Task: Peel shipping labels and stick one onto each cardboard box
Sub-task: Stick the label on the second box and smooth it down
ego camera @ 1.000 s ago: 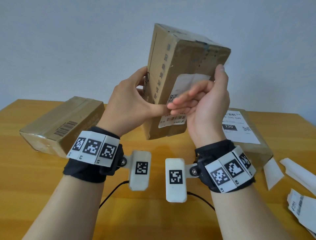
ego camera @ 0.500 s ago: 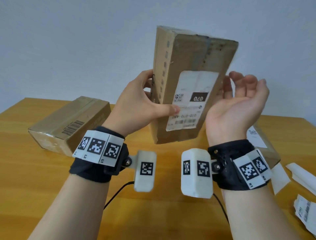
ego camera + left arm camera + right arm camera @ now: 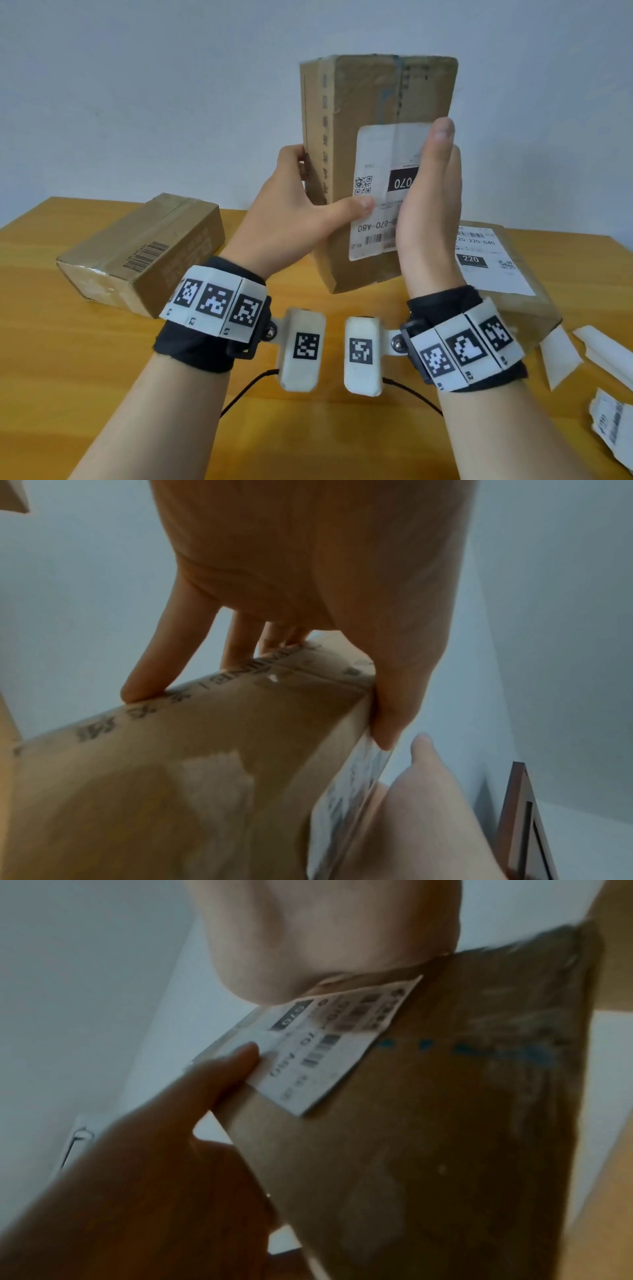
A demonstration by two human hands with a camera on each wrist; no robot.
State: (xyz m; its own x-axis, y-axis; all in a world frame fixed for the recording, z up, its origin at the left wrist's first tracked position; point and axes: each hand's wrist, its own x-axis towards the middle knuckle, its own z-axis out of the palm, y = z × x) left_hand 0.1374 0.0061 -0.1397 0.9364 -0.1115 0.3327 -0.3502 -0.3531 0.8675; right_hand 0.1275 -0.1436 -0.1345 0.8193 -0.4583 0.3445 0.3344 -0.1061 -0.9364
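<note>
A tall cardboard box [image 3: 370,102] is held upright in the air above the table. My left hand [image 3: 298,212] grips its left edge, thumb on the front face and fingers [image 3: 143,680] behind. A white shipping label [image 3: 376,192] marked 070 lies upside down on the front face. My right hand [image 3: 428,205] presses flat on the label's right part with straight fingers. The same label [image 3: 329,1047] and box [image 3: 445,1123] show in the right wrist view, with the left thumb on the label's edge.
A plain cardboard box [image 3: 144,253] lies on the wooden table [image 3: 51,359] at the left. A box with a 220 label [image 3: 493,263] sits at the right behind my right wrist. Peeled backing papers [image 3: 561,353] and spare labels [image 3: 613,428] lie at the right edge.
My right hand drew away from the box half a second ago, palm up, and has now come back flat onto the label. The box turned to face me more squarely.
</note>
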